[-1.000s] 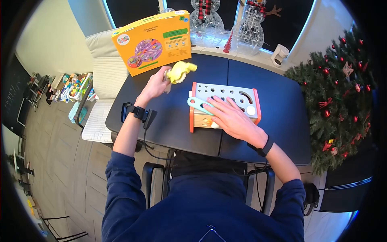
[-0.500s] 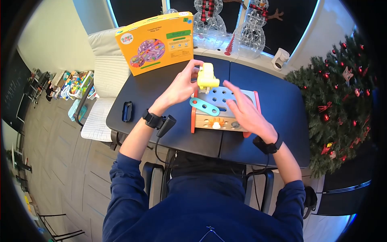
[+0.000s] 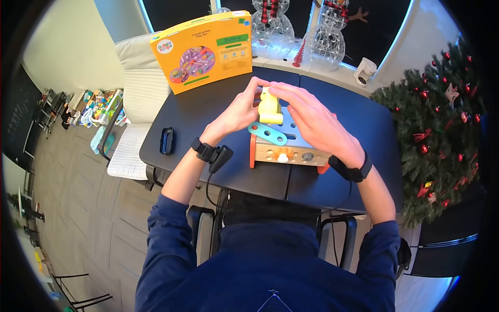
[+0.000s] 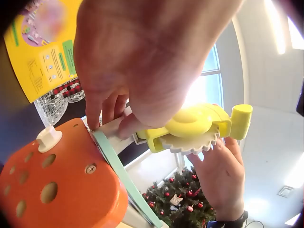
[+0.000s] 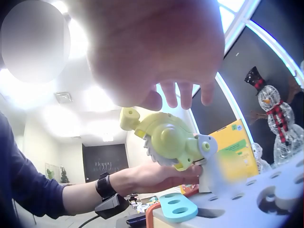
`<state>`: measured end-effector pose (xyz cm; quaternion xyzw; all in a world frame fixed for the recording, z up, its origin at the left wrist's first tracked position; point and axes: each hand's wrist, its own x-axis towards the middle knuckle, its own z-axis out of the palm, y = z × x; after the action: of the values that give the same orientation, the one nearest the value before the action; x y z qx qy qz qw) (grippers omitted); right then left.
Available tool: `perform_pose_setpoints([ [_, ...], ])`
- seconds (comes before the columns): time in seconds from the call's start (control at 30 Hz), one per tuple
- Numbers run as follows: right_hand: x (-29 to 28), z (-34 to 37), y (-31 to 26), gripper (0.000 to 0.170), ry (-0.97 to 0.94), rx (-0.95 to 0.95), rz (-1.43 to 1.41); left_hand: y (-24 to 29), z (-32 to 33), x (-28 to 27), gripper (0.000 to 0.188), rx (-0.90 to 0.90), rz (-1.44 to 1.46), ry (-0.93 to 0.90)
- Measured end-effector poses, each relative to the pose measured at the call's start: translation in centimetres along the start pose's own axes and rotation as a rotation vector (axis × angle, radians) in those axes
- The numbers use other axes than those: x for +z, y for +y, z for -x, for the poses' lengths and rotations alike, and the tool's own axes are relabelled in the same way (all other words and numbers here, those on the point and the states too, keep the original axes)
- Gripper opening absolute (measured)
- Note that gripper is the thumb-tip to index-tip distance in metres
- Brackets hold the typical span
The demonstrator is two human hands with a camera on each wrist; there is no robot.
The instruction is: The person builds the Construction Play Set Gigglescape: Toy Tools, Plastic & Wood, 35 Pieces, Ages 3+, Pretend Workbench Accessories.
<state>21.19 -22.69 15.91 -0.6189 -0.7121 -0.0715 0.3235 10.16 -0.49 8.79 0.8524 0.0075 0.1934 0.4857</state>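
Note:
My left hand (image 3: pixel 240 110) grips the pale handle of a yellow toy circular saw (image 3: pixel 270 110), held over the left part of a toy workbench (image 3: pixel 297 153). The saw's toothed grey blade (image 4: pixel 192 146) shows in the left wrist view. Across the saw from it, my right hand (image 3: pixel 326 127) has its fingers extended, the fingertips right by the saw's top. A teal strip with holes (image 3: pixel 266 133) lies along the bench top's left front. The bench's front carries an orange gear (image 3: pixel 283 155) and a grey knob (image 3: pixel 307 156).
Behind the bench stands a yellow play set box (image 3: pixel 208 54). A small black case (image 3: pixel 167 140) lies on the table (image 3: pixel 208 171) at left. A decorated Christmas tree (image 3: pixel 436 140) is at right, with lit snowman figures (image 3: pixel 328 44) at the window.
My left hand has carried the saw rightward over the bench and turned it. The right hand has lifted off the bench top and come up to the saw.

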Motion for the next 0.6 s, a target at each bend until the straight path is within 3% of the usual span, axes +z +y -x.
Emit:
perform_pose_setpoints([
  [0.07, 0.5, 0.0, 0.4, 0.052, 0.002, -0.014, 0.010, -0.3, -0.2, -0.2, 0.070, -0.003, 0.020, 0.001],
  [0.17, 0.8, -0.1, 0.8, 0.055, 0.008, 0.009, 0.008, -0.3, -0.1, -0.5, 0.075, -0.075, -0.063, -0.041],
  [0.6, 1.3, 2.7, -0.3, 0.072, -0.102, -0.059, 0.184, -2.5, -0.2, -0.6, 0.082, -0.103, 0.097, -0.102],
])
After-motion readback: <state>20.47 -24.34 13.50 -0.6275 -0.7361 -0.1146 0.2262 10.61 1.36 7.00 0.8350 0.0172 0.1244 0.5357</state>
